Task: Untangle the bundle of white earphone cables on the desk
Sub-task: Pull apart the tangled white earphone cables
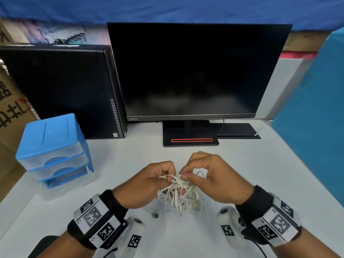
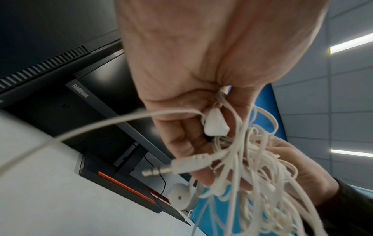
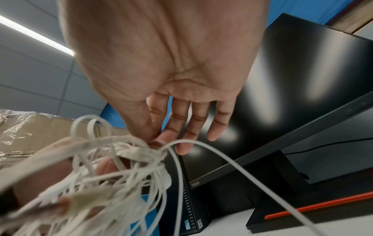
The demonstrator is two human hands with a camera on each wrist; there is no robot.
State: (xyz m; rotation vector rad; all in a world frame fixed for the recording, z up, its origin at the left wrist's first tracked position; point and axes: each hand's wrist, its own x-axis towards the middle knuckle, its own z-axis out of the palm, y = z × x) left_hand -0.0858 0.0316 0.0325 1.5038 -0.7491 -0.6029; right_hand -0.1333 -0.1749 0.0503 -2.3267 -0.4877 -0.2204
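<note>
A tangled bundle of white earphone cables hangs between both hands just above the white desk, its lower loops near the surface. My left hand grips the bundle's left side with curled fingers; an audio plug and an earbud dangle beside it. My right hand pinches a strand at the top of the bundle between thumb and forefinger; its other fingers stay straight. One earbud lies on the desk below the left wrist.
A black monitor on its stand faces me behind the hands. A black computer tower stands at the left, with a blue drawer unit in front. A blue panel borders the right side.
</note>
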